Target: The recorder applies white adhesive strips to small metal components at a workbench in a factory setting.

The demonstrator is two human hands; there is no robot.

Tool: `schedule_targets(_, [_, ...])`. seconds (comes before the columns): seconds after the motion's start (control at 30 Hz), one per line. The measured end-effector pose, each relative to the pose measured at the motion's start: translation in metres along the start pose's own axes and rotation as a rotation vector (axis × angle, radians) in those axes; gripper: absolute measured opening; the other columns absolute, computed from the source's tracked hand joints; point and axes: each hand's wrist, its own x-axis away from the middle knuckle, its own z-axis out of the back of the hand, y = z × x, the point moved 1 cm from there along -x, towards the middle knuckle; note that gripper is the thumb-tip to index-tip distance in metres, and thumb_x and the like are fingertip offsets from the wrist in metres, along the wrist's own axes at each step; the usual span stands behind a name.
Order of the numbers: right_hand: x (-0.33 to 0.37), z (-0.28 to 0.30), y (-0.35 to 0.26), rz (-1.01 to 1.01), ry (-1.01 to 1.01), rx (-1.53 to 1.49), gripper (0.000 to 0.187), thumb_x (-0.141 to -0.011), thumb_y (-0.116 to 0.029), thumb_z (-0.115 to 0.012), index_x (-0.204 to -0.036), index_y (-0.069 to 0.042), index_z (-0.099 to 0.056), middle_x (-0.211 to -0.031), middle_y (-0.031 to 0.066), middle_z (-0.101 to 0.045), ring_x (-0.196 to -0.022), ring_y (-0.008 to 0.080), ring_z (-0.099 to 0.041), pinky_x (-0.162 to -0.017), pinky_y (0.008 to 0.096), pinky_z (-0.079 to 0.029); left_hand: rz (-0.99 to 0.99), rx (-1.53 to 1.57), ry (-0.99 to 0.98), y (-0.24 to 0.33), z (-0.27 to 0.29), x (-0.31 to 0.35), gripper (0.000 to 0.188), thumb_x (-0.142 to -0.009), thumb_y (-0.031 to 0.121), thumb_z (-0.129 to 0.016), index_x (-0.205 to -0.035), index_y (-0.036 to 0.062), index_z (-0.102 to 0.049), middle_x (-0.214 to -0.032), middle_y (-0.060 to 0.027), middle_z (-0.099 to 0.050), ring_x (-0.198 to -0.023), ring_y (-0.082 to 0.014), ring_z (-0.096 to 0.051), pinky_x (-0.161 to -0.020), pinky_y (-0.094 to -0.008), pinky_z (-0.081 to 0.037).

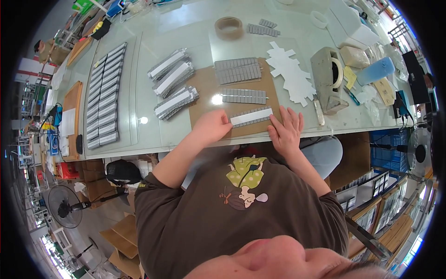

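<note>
A grey segmented strip with a white band along its middle (251, 116) lies near the table's front edge, on a brown board (204, 83). At its left end my left hand (213, 126) is closed, its curled fingertips pinching at the strip's edge. Fingers stretched and apart, my right hand (288, 130) rests its fingertips by the strip's right end. Just beyond lies a plain grey segmented strip (245, 96), and behind that a set of similar grey strips (238, 70). Left of the board are several stacks of white-banded strips (176, 103).
Long rows of grey strips (106, 95) lie at the left. A white jagged-edged sheet (289, 72), a tape dispenser (325, 76), a blue bottle (377, 69) and a box cutter (318, 111) stand or lie at the right. A tape roll (228, 29) sits farther back.
</note>
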Motion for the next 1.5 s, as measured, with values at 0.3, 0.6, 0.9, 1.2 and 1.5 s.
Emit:
schedule_targets(0.3, [-0.003, -0.001, -0.004, 0.008, 0.031, -0.026, 0.040, -0.088, -0.031, -0.073, -0.123, -0.013, -0.073, -0.144, 0.0143, -0.058, -0.133, 0.0347, -0.050, -0.120, 0.0568, -0.024, -0.686, -0.124, 0.636, -0.032, -0.030, 0.037, 0.029, -0.086, 0.019, -0.073, -0.113, 0.0108, -0.068, -0.114, -0.0133, -0.066, -0.105, -0.0350, -0.064, -0.090, -0.0466, -0.051])
schedule_targets(0.6, [-0.019, -0.018, -0.050, 0.229, -0.201, -0.125, 0.047, -0.086, -0.037, -0.074, -0.130, -0.020, -0.069, -0.149, 0.0156, -0.052, -0.135, 0.0365, -0.048, -0.121, 0.0614, -0.021, -0.681, -0.501, 0.542, -0.024, -0.046, 0.040, 0.066, -0.081, 0.049, -0.076, -0.137, 0.0163, -0.064, -0.144, -0.0116, -0.052, -0.132, -0.0325, -0.048, -0.109, -0.0513, -0.036])
schedule_targets(0.9, [0.007, 0.015, 0.003, -0.134, -0.012, 0.125, 0.041, -0.089, -0.034, -0.073, -0.124, -0.014, -0.071, -0.139, 0.0184, -0.059, -0.133, 0.0363, -0.050, -0.117, 0.0621, -0.027, -0.680, -0.410, 0.516, -0.025, -0.040, 0.048, 0.057, -0.086, 0.050, -0.072, -0.131, 0.0150, -0.069, -0.146, -0.0133, -0.052, -0.132, -0.0362, -0.046, -0.109, -0.0523, -0.035])
schedule_targets(1.2, [-0.005, -0.005, -0.027, 0.206, -0.186, -0.152, 0.051, -0.084, -0.029, -0.076, -0.128, -0.004, -0.066, -0.140, 0.0158, -0.059, -0.132, 0.0369, -0.051, -0.117, 0.0588, -0.030, -0.019, 0.720, -0.194, -0.057, -0.057, 0.071, 0.035, -0.104, 0.033, -0.062, -0.121, 0.0036, -0.071, -0.105, -0.0025, -0.076, -0.088, -0.0090, -0.065, -0.073, -0.0265, -0.051])
schedule_targets(1.5, [-0.037, -0.014, -0.059, 0.505, -0.275, -0.266, 0.040, -0.085, -0.026, -0.076, -0.119, -0.008, -0.067, -0.134, 0.0121, -0.061, -0.123, 0.0310, -0.056, -0.112, 0.0539, -0.038, 0.203, 0.815, 0.157, -0.087, -0.068, 0.100, 0.037, -0.104, 0.036, -0.063, -0.111, 0.0013, -0.074, -0.090, -0.0074, -0.077, -0.071, -0.0101, -0.064, -0.065, -0.0232, -0.047])
